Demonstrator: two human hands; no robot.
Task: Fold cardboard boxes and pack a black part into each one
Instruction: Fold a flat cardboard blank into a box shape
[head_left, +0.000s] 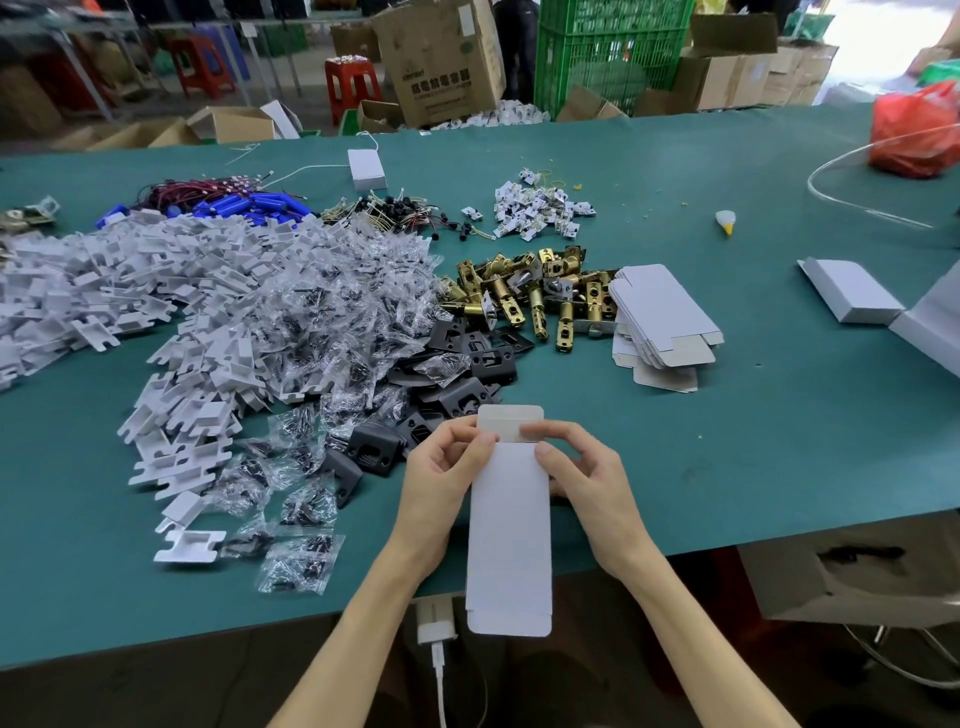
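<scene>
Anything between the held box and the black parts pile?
Nothing visible does. Left hand and right hand hold the white box right in front of the black parts pile. One clear bag lies on top of the pile, covering a few parts.

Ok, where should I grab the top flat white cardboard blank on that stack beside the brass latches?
Probably pinch the top flat white cardboard blank by its right long edge, coming from the right: bare green table lies there, while the brass latches crowd its left side.
</scene>
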